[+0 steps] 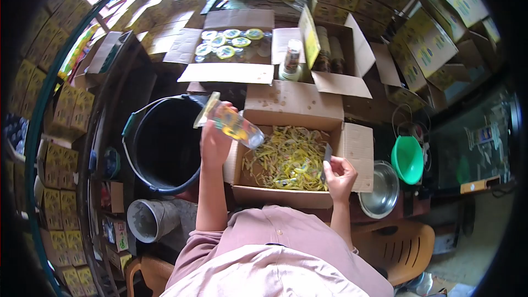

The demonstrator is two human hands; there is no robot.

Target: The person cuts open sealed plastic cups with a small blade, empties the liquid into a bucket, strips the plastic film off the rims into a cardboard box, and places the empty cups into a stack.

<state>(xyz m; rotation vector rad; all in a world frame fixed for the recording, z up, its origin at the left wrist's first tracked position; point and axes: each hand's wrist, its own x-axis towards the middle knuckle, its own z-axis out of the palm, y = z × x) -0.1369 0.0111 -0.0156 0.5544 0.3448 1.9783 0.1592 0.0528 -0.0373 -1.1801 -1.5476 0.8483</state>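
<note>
My left hand (pixel 213 143) is closed around a clear plastic cup (pixel 247 132) with yellow printing. The cup is tilted, its wide yellow-edged end at the upper left and its clear base over the box. Between the thumb and fingers of my right hand (pixel 341 176) is a thin grey blade (pixel 327 157), held upright. An open cardboard box (pixel 294 102) stands below both hands, with many curled yellow strips (pixel 291 157) inside. The blade is at the box's right side, apart from the cup. Whether the cup has anything in it, I cannot tell.
A large dark bucket (pixel 132 154) stands left of the box, with a grey pail (pixel 148 220) below it. Farther back are a carton of yellow-lidded cups (pixel 225 41) and a carton of stacked cups (pixel 335 55). A metal bowl (pixel 379 190) and green basin (pixel 407 159) are at right.
</note>
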